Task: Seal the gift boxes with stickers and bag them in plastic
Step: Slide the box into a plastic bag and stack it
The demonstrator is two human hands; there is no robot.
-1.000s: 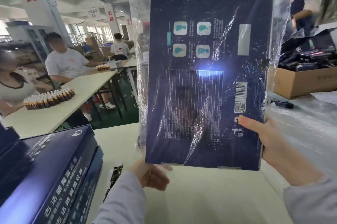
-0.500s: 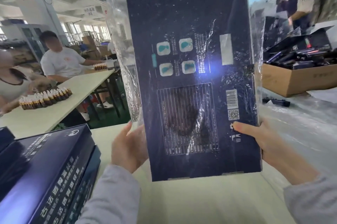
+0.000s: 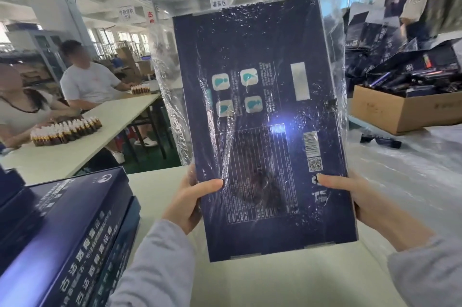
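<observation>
Left grip (image 3: 187, 204) higher — around box (image 3: 265, 52) edge

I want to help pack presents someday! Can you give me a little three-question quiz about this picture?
1. True or false: only one hand holds the gift box.
2. What covers the box? A) a clear plastic bag B) newspaper C) a cloth
3. Fill in: the left hand and the right hand both grip the box near its ___ end.

Key: 1 false; 2 A; 3 lower.
</observation>
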